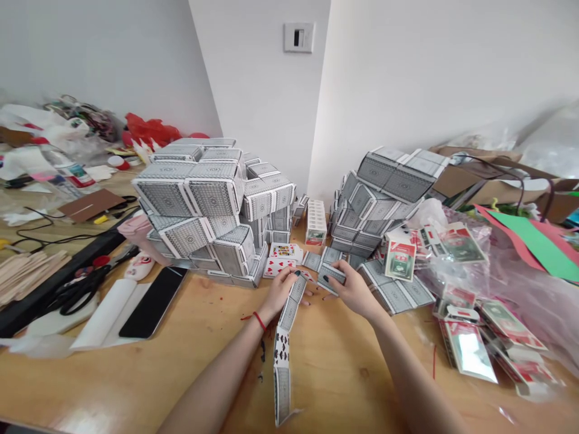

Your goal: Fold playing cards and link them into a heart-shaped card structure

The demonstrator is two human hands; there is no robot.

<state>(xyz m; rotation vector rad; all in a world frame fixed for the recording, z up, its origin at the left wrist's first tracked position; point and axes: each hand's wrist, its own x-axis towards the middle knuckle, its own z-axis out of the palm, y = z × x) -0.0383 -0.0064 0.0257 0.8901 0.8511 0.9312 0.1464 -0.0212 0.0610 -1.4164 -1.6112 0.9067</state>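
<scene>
My left hand (284, 286) pinches the far end of a long strip of joined playing cards (281, 349), which runs back toward me; most show grey patterned backs, one a black-suited face. In my right hand (348, 286) is a grey-backed playing card (329, 277), gripped between thumb and fingers just above the table. Whether it is one card or several, I cannot tell. Face-up cards (280, 262) with red hearts and a picture card lie just beyond my left hand. More grey-backed cards (312, 259) rest behind my right fingers.
Stacked blocks built of cards (194, 199) rise at left, with another stack (380, 193) at right. Between them stands a row of card boxes (315, 222). A phone (154, 301) and black scissors (84, 286) lie left; opened card boxes (468, 349) and plastic wrap (534, 301) litter the right.
</scene>
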